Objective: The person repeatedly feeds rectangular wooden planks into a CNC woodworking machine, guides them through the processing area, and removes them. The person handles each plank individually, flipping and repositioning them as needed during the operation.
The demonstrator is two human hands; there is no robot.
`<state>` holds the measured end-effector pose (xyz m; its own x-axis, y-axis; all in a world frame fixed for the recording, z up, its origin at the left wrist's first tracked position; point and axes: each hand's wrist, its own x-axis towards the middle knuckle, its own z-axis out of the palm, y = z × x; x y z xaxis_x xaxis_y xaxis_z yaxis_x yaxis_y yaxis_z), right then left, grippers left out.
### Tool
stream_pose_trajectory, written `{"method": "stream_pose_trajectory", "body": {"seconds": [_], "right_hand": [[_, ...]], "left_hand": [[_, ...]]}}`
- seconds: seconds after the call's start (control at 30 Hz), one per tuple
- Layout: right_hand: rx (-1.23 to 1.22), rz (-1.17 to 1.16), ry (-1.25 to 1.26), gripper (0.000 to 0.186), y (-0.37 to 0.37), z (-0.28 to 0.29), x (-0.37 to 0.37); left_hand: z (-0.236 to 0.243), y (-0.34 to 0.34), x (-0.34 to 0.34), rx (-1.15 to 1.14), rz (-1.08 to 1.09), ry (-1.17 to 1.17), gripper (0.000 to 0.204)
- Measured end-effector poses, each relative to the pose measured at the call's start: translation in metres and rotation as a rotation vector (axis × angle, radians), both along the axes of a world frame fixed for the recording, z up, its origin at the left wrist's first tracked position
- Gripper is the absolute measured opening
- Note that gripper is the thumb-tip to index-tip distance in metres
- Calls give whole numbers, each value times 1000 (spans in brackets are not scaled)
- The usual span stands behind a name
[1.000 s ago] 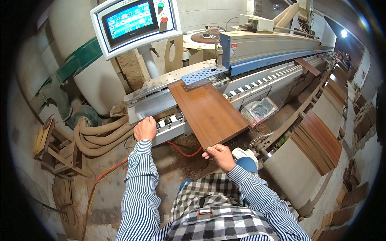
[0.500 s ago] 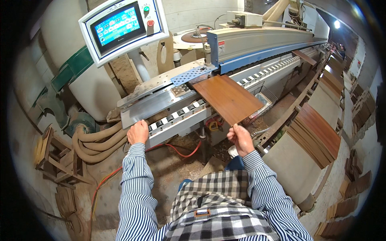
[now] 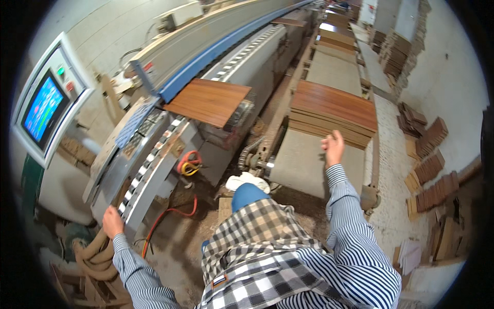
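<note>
My left hand (image 3: 112,222), fingers curled closed, is at the near end of the machine's roller rail (image 3: 135,193). Whatever is inside those fingers, if anything, is hidden. My right hand (image 3: 334,147) is over the conveyor belt (image 3: 303,164), fingers partly apart and nothing in them. Just beyond it lies a stack of brown wood-grain panels (image 3: 334,105). Another wood-grain panel (image 3: 211,100) lies on the edge-banding machine (image 3: 193,51), one side under its blue beam and the rest sticking out toward the conveyor; neither hand touches it.
A control screen (image 3: 45,107) stands at the left. Red and yellow hoses (image 3: 189,164) hang under the machine, and ribbed hoses (image 3: 95,252) lie at lower left. More panel stacks (image 3: 337,38) sit farther along the conveyor. Several board piles (image 3: 431,136) line the right wall.
My view has turned right toward the conveyor. My right hand has let go of the panel's corner and moved over the belt. My left hand is still at the rail's end.
</note>
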<state>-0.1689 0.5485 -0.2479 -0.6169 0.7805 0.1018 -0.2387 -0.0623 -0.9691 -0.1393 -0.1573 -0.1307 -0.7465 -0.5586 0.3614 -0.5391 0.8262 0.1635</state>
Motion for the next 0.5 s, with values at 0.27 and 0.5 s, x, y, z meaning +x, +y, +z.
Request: {"method": "stream_pose_trajectory", "body": {"seconds": [0.27, 0.5], "right_hand": [[75, -380, -201, 52, 175, 27, 44], [-53, -501, -62, 30, 190, 4, 29]], "left_hand": [[-3, 0, -4, -22, -19, -6, 46], [6, 10, -3, 22, -37, 2, 42]]}}
